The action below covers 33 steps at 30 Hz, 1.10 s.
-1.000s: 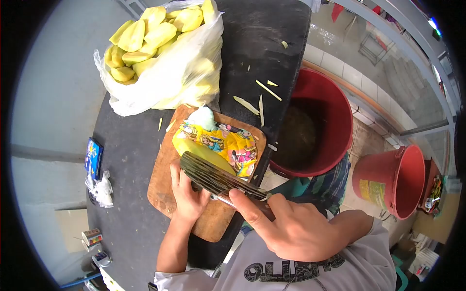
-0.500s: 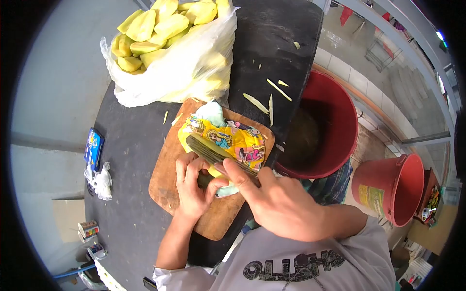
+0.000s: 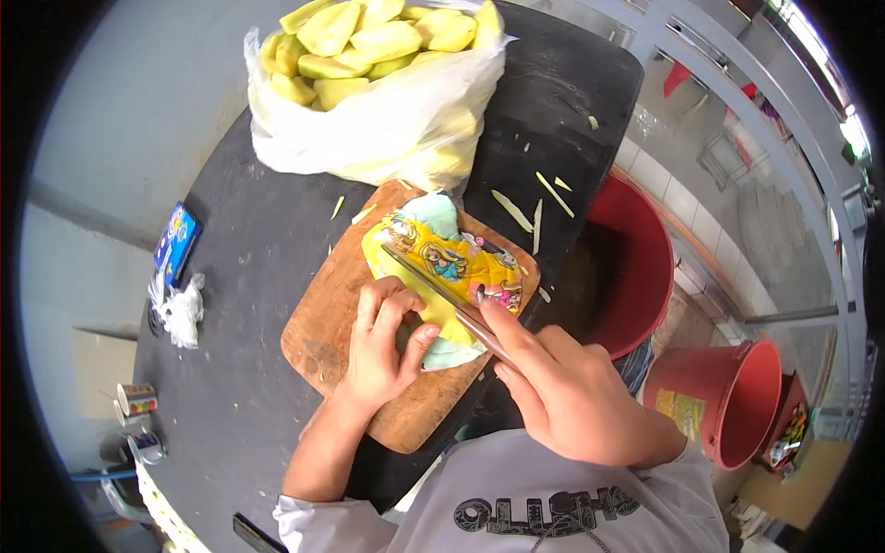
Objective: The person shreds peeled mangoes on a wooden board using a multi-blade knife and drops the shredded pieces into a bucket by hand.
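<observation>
The pale yellow, peeled piece of fruit [image 3: 431, 315] lies on a yellow cartoon-print cloth [image 3: 454, 262], on the worn brown wooden board [image 3: 318, 318]. The left hand [image 3: 376, 355] holds its near side with curled fingers and thumb. The right hand [image 3: 590, 405] grips the brown handle of a long metal knife [image 3: 426, 276], index finger stretched forward, the blade along the fruit's far side. To slice well, I'd tuck the left fingertips back from the edge, keep the blade level for even thickness and press lightly, sparing the cloth. The board sits on a black bench [image 3: 230, 369], with a white plastic bag [image 3: 369, 134] of peeled pieces beyond it.
</observation>
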### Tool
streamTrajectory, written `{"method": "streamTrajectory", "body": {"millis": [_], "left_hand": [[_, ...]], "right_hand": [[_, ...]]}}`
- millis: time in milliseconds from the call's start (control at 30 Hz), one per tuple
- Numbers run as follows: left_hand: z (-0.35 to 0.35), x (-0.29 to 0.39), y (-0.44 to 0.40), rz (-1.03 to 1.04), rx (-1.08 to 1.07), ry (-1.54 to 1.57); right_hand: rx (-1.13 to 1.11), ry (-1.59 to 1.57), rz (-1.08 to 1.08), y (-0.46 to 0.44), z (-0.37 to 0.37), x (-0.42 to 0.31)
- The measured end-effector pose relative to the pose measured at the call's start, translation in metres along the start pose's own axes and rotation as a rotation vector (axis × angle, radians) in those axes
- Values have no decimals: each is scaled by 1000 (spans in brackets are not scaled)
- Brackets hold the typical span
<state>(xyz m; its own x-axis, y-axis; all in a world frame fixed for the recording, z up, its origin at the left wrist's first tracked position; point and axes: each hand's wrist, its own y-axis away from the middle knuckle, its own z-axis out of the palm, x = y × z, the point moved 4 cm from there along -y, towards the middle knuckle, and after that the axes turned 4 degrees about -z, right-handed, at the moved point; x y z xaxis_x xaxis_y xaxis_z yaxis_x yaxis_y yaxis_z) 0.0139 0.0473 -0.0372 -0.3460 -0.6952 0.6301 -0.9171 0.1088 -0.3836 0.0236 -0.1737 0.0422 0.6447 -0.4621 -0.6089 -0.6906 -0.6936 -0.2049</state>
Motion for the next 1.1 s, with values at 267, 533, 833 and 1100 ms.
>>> {"method": "streamTrajectory", "body": {"millis": [267,533,833,1100], "left_hand": [[4,-2,1,-114,-45,75],[2,-3,1,-77,-54,30],[0,2,-5,-12,6,-10],[2,0,-3,-42,6,71]], "right_hand": [[7,76,-27,14,-4,-14],[22,122,0,14,-4,-16],[-51,94,12,-24,36,14],[-9,-36,50,-12,1,4]]}}
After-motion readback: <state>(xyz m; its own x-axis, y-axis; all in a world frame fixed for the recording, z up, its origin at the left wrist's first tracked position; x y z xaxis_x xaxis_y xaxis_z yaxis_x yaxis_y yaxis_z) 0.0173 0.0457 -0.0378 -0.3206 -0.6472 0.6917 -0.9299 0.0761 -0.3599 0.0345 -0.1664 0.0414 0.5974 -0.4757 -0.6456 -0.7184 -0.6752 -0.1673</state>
